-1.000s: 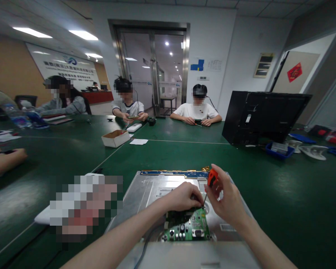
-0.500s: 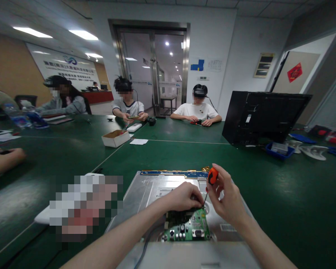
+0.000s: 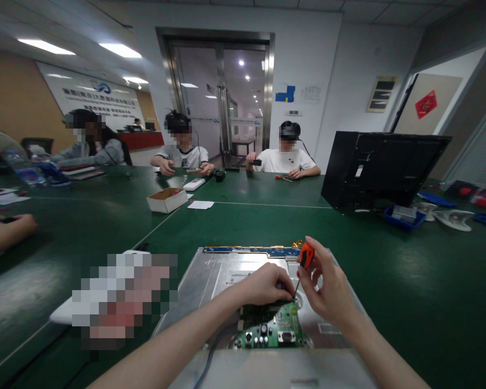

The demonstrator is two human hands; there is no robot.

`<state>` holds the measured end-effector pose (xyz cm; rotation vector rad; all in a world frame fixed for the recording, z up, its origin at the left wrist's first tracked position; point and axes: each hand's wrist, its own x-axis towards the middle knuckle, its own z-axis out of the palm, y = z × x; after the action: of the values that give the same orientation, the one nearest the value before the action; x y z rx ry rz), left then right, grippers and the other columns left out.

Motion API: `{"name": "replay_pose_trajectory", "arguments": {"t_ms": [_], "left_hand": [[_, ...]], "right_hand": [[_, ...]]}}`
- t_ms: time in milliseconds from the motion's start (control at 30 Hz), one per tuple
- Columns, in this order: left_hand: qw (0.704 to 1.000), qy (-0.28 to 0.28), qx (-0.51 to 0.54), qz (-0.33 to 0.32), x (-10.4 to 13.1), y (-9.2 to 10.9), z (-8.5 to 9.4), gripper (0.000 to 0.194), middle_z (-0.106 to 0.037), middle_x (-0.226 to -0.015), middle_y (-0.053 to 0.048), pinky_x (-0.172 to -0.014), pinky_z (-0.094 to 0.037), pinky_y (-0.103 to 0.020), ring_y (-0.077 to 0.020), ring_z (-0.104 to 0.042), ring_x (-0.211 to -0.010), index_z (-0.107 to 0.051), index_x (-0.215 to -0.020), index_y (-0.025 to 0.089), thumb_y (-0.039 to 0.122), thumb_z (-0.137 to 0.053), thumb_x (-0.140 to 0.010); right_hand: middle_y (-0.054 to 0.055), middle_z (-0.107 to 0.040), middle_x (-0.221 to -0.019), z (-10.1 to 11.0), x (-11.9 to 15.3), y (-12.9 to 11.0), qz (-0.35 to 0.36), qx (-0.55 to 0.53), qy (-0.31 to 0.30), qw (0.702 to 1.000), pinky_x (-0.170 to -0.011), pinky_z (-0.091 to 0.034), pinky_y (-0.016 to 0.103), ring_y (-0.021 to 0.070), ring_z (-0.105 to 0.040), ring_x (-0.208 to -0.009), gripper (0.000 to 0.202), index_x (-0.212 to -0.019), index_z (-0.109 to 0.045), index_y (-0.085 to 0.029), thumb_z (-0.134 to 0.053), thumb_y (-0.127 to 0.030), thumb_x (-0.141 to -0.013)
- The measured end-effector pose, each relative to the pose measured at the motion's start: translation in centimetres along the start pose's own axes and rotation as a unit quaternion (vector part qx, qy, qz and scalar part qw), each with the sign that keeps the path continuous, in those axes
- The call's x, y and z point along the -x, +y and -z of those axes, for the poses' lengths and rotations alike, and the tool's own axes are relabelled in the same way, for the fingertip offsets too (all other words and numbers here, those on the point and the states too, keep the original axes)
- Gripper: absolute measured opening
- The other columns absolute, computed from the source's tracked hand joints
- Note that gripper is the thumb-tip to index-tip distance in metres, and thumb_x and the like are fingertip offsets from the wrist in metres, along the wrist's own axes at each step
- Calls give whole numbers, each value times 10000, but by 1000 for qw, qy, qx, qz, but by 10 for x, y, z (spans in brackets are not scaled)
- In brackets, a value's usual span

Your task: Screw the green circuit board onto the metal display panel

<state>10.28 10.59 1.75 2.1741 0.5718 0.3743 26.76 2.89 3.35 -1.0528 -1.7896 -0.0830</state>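
An orange and black screwdriver (image 3: 306, 255) is held by its handle in my right hand (image 3: 328, 283), its shaft slanting down to the top corner of a green circuit board (image 3: 285, 324). My left hand (image 3: 267, 283) is closed in a pinch over that same corner, close to the screwdriver tip; whatever it pinches is too small to make out. The board lies on a silver metal panel (image 3: 194, 286), which has a blue strip board (image 3: 243, 250) along its far edge. A dark cable (image 3: 210, 356) runs beside the board.
A black monitor (image 3: 383, 167) stands at the right, near a blue tray (image 3: 405, 217). An open white box (image 3: 167, 201) and a white paper (image 3: 201, 205) lie ahead on the green table (image 3: 259, 221). Several people sit around it. A blurred-out item lies left of the panel.
My hands and the screwdriver have hardly moved. Across the table, one person has lifted a small black object off the table, and another has moved a hand away from the thing they held.
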Motion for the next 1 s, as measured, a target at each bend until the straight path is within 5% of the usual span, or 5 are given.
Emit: {"name": "replay_pose_trajectory", "arguments": {"t_ms": [1000], "left_hand": [[1000, -8, -16, -3, 0, -2, 1, 166, -741, -806, -25, -671, -455, -217, -163, -645, -707, -776, -853, 144, 52, -677, -757]], "right_hand": [[-52, -556, -672, -2, 0, 4, 16, 34, 37, 999, -413, -427, 200, 105, -527, -456, 490, -1375, -360, -235, -554, -250, -925]]}}
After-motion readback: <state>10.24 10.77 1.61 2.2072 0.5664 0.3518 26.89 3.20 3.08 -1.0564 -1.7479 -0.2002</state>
